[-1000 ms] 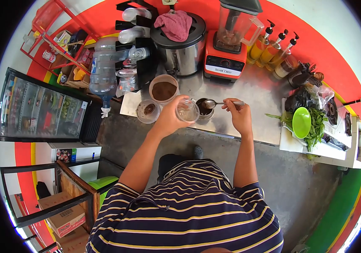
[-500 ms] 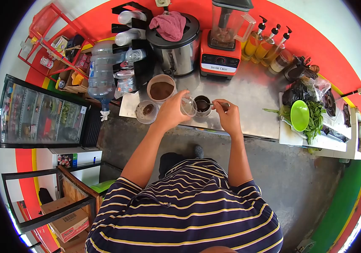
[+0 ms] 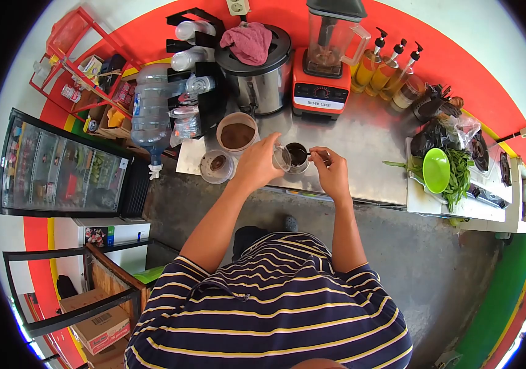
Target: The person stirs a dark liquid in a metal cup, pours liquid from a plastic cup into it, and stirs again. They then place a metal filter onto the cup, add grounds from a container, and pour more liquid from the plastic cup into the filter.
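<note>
My left hand (image 3: 259,161) is wrapped round a small clear glass (image 3: 282,157), tilted toward a metal cup. That metal cup (image 3: 298,167) stands near the counter's front edge with dark contents inside. My right hand (image 3: 330,169) pinches the end of a thin utensil at the cup's right rim; the utensil's other end is hard to make out. Left of my left hand sit an open tub (image 3: 237,131) of brown powder and a clear container (image 3: 217,166) with a little brown matter in it.
Along the back of the metal counter (image 3: 367,141) stand a steel pot (image 3: 257,89) with a pink cloth, a red blender (image 3: 318,92) and pump bottles (image 3: 392,71). A green bowl (image 3: 437,171) and leaves lie at the right. A large water bottle (image 3: 151,117) is at the left.
The glass in my left hand has shifted slightly right and now sits closer to the metal cup. The right hand has barely moved, and the visible part of its utensil is shorter.
</note>
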A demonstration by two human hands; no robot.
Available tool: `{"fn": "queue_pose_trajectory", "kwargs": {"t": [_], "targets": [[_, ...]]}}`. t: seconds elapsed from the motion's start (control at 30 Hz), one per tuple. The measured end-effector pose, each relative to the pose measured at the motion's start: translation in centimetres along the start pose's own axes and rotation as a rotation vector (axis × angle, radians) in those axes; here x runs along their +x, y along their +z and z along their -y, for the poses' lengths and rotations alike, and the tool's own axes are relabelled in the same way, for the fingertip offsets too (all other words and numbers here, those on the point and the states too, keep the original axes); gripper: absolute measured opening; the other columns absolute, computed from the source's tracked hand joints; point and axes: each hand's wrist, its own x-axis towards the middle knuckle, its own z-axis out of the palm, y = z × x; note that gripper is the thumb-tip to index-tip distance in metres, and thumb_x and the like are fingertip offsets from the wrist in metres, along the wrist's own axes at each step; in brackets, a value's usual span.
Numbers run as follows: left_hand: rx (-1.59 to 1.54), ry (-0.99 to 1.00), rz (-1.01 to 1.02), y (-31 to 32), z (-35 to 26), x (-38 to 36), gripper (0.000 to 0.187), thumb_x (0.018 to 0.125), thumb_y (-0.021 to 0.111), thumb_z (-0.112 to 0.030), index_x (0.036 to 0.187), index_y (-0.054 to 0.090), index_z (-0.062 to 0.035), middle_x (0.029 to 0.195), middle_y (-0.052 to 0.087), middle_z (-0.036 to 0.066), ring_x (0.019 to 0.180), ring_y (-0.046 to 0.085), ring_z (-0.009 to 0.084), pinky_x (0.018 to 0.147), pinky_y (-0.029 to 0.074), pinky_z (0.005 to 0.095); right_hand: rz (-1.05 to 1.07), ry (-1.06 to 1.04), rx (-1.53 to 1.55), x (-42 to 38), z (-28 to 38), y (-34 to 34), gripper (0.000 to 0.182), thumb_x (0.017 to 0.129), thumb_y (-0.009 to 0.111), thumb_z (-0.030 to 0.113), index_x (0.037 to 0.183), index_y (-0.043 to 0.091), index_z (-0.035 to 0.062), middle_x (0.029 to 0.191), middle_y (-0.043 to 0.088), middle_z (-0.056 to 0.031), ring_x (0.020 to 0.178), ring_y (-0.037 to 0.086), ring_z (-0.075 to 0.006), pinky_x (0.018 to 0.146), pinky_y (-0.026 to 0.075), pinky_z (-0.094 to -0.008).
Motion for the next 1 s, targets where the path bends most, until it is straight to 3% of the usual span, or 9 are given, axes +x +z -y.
{"fn": "queue_pose_trajectory", "kwargs": {"t": [0.2, 0.27, 0.3, 0.37, 0.6, 0.67, 0.8, 0.83, 1.0], "targets": [[-0.062, -0.007, 0.008, -0.1, 0.4, 0.0, 0.096, 0.069, 0.094, -0.015, 0.154, 0.050, -0.0037, 0.140, 0.071, 0.017, 0.124, 0.070, 0.0381, 0.105, 0.056, 0.0472, 0.006, -0.008, -0.005, -0.2, -0.3, -0.2, 0.018, 0.104, 0.073, 0.009, 0.117, 0.080, -0.0002, 0.092, 0.083, -0.0065, 0.068, 0.058, -0.0041, 0.057, 0.041, -0.0263], [-0.169, -0.029, -0.002, -0.3, 0.6, -0.3, 0.099, 0.069, 0.095, -0.017, 0.156, 0.049, -0.0035, 0.138, 0.072, 0.016, 0.122, 0.071, 0.0358, 0.106, 0.055, 0.0448, 0.033, 0.051, -0.018, -0.5, 0.0, -0.5, 0.019, 0.108, 0.071, 0.012, 0.120, 0.079, 0.0000, 0.093, 0.080, -0.0043, 0.075, 0.059, -0.0064, 0.069, 0.049, -0.0265], [-0.168, -0.026, -0.001, -0.5, 0.8, -0.4, 0.099, 0.069, 0.095, -0.017, 0.156, 0.049, -0.0035, 0.138, 0.072, 0.016, 0.122, 0.071, 0.0358, 0.106, 0.055, 0.0448, 0.029, 0.050, -0.018, -0.6, -0.1, -0.4, 0.019, 0.108, 0.071, 0.012, 0.120, 0.079, 0.0000, 0.093, 0.080, -0.0043, 0.075, 0.059, -0.0064, 0.069, 0.049, -0.0265], [-0.317, -0.035, -0.040, -0.7, 1.4, -0.8, 0.102, 0.072, 0.098, -0.019, 0.159, 0.047, -0.0043, 0.137, 0.072, 0.015, 0.123, 0.071, 0.0309, 0.107, 0.054, 0.0429, -0.014, -0.020, 0.005, -0.7, -0.3, -0.2, 0.018, 0.103, 0.075, 0.010, 0.118, 0.080, 0.0011, 0.091, 0.082, -0.0054, 0.065, 0.052, -0.0046, 0.056, 0.039, -0.0268], [-0.612, 0.028, -0.290, -1.4, 3.4, -0.3, 0.114, 0.073, 0.102, -0.019, 0.167, 0.039, -0.0040, 0.138, 0.071, 0.018, 0.133, 0.067, 0.0263, 0.116, 0.050, 0.0448, 0.025, -0.103, -0.021, -0.8, -0.2, -0.2, 0.017, 0.103, 0.076, 0.010, 0.117, 0.081, 0.0023, 0.093, 0.082, -0.0075, 0.065, 0.051, -0.0056, 0.055, 0.038, -0.0262], [-0.737, 0.058, -0.374, -3.0, 2.0, 0.4, 0.118, 0.072, 0.102, -0.019, 0.169, 0.036, -0.0028, 0.139, 0.071, 0.020, 0.135, 0.066, 0.0263, 0.120, 0.048, 0.0448, 0.013, -0.024, -0.040, -0.8, -0.1, -0.4, 0.015, 0.103, 0.076, 0.010, 0.115, 0.081, 0.0019, 0.094, 0.082, -0.0082, 0.067, 0.055, -0.0060, 0.056, 0.039, -0.0265], [-0.543, 0.102, -0.360, -5.5, 0.9, 3.3, 0.121, 0.072, 0.103, -0.016, 0.171, 0.034, -0.0042, 0.142, 0.070, 0.020, 0.135, 0.067, 0.0284, 0.120, 0.049, 0.0433, 0.014, -0.051, -0.020, -0.4, -0.6, -0.7, 0.015, 0.105, 0.073, 0.011, 0.114, 0.081, 0.0018, 0.095, 0.084, -0.0075, 0.076, 0.067, -0.0078, 0.061, 0.044, -0.0266], [-0.516, 0.115, -0.369, -5.5, 0.5, 4.0, 0.123, 0.070, 0.104, -0.021, 0.170, 0.036, -0.0027, 0.141, 0.071, 0.022, 0.133, 0.068, 0.0283, 0.118, 0.050, 0.0423, 0.029, -0.031, -0.040, -0.3, -0.4, -0.8, 0.015, 0.106, 0.073, 0.011, 0.114, 0.081, 0.0019, 0.096, 0.084, -0.0077, 0.080, 0.070, -0.0086, 0.063, 0.045, -0.0266], [-0.341, 0.190, -0.432, -2.9, 1.5, 8.6, 0.117, 0.073, 0.103, -0.029, 0.168, 0.041, -0.0014, 0.137, 0.070, 0.022, 0.131, 0.068, 0.0314, 0.117, 0.050, 0.0426, 0.053, -0.020, -0.036, -0.2, 0.0, -0.9, 0.015, 0.106, 0.072, 0.011, 0.114, 0.081, 0.0013, 0.096, 0.084, -0.0076, 0.084, 0.072, -0.0095, 0.066, 0.047, -0.0273]]}}
